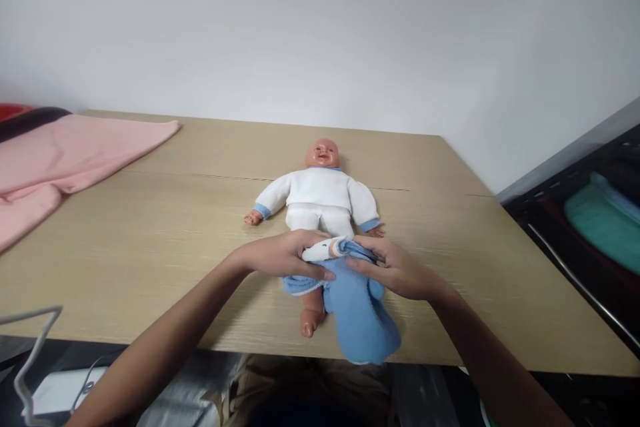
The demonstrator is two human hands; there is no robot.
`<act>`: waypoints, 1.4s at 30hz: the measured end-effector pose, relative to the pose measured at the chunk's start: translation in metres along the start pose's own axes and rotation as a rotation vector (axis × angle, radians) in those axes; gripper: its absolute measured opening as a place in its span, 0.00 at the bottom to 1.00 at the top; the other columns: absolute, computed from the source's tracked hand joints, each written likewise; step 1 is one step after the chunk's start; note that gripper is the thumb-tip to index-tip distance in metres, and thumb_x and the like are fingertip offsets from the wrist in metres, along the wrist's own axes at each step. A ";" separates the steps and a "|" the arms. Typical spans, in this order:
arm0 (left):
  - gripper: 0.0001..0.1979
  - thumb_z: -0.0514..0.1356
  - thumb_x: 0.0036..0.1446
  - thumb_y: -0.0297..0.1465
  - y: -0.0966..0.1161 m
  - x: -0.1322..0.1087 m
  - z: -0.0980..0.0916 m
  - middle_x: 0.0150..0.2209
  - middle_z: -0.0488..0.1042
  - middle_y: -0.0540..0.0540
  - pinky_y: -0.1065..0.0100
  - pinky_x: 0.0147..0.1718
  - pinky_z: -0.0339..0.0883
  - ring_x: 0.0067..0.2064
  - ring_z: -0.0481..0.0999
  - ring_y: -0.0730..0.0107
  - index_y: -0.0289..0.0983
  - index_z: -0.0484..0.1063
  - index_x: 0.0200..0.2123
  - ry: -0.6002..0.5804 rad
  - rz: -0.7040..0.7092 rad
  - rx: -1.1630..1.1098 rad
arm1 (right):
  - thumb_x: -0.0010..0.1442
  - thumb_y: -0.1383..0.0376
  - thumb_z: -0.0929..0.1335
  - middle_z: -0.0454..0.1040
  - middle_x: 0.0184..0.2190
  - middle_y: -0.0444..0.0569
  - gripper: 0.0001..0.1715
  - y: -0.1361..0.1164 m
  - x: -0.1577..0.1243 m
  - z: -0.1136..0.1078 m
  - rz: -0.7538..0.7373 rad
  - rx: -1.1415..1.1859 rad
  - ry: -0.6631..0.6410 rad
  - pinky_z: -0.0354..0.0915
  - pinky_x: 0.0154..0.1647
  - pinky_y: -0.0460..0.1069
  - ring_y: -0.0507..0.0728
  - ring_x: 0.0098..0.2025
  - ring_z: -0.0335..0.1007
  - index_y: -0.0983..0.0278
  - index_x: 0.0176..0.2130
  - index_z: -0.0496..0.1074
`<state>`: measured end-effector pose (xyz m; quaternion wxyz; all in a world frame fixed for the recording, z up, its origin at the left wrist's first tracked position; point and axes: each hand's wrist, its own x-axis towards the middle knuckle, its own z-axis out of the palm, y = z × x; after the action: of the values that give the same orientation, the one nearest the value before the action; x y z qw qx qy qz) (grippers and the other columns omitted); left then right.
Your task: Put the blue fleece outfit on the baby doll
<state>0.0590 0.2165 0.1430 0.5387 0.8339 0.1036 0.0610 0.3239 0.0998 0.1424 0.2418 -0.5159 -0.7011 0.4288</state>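
Note:
A baby doll (323, 188) lies face up on the wooden table, dressed in a white top with blue cuffs and collar and white bottoms. Over its legs is a blue garment (363, 313), which looks like doll trousers, with a rolled white-and-tan upper edge. One bare foot (310, 322) pokes out below a blue hem; the other foot is hidden under the blue cloth. My left hand (295, 255) pinches the rolled edge between thumb and fingers. At the other side of that edge, my right hand (393, 267) grips the bunched blue cloth.
Pink cloth (75, 153) covers the left end of the table (200, 227). Beyond the table's right edge stands a black rack (575, 267) with green fabric (605, 220). A white cable (37, 347) hangs at the lower left. The wall rises behind the table.

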 end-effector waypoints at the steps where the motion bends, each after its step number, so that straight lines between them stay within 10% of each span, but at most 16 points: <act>1: 0.14 0.69 0.69 0.41 -0.001 0.000 0.000 0.52 0.81 0.45 0.62 0.54 0.75 0.53 0.81 0.53 0.42 0.82 0.53 -0.002 0.014 -0.038 | 0.77 0.44 0.68 0.72 0.35 0.43 0.26 0.000 -0.003 -0.004 0.014 -0.019 -0.050 0.62 0.37 0.48 0.55 0.36 0.67 0.63 0.50 0.80; 9: 0.18 0.64 0.73 0.40 0.000 -0.001 0.008 0.57 0.83 0.43 0.58 0.60 0.76 0.60 0.81 0.51 0.42 0.78 0.61 -0.016 -0.046 -0.143 | 0.72 0.45 0.74 0.81 0.52 0.50 0.25 0.006 -0.019 -0.016 -0.119 0.151 -0.230 0.72 0.56 0.55 0.63 0.52 0.77 0.62 0.54 0.81; 15: 0.11 0.70 0.69 0.41 -0.002 0.006 0.009 0.37 0.86 0.45 0.57 0.50 0.81 0.44 0.87 0.52 0.40 0.82 0.45 -0.416 -0.113 -0.302 | 0.77 0.44 0.68 0.80 0.56 0.53 0.29 0.011 -0.012 -0.009 -0.001 0.245 -0.087 0.70 0.64 0.58 0.64 0.59 0.75 0.61 0.63 0.76; 22: 0.11 0.68 0.70 0.38 -0.007 0.011 0.007 0.46 0.85 0.43 0.58 0.50 0.80 0.51 0.85 0.51 0.41 0.82 0.51 -0.208 -0.012 -0.281 | 0.53 0.44 0.84 0.74 0.32 0.41 0.31 0.012 -0.014 0.002 0.070 0.277 -0.543 0.69 0.39 0.47 0.55 0.36 0.71 0.64 0.37 0.77; 27: 0.15 0.68 0.70 0.42 -0.010 0.010 0.006 0.50 0.83 0.42 0.57 0.53 0.79 0.53 0.83 0.50 0.41 0.82 0.54 -0.118 -0.044 -0.185 | 0.56 0.44 0.83 0.75 0.34 0.43 0.28 0.013 -0.021 0.017 0.130 0.422 -0.445 0.69 0.38 0.48 0.55 0.36 0.70 0.62 0.38 0.77; 33: 0.27 0.80 0.54 0.47 -0.033 0.008 0.000 0.44 0.84 0.44 0.60 0.45 0.82 0.47 0.84 0.51 0.38 0.82 0.50 -0.337 -0.046 -0.351 | 0.54 0.45 0.83 0.75 0.37 0.44 0.28 0.044 -0.020 0.028 0.194 0.848 -0.096 0.69 0.43 0.49 0.56 0.40 0.70 0.61 0.43 0.81; 42: 0.23 0.77 0.62 0.45 -0.045 0.011 0.003 0.45 0.87 0.44 0.63 0.47 0.82 0.44 0.86 0.58 0.37 0.82 0.52 -0.276 -0.091 -0.555 | 0.50 0.46 0.86 0.79 0.40 0.46 0.35 0.023 -0.020 0.033 0.179 0.588 -0.438 0.75 0.43 0.48 0.56 0.41 0.75 0.63 0.47 0.81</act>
<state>0.0653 0.2347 0.1006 0.7568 0.6500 0.0461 -0.0511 0.3165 0.0717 0.1081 0.1854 -0.3796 -0.5352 0.7315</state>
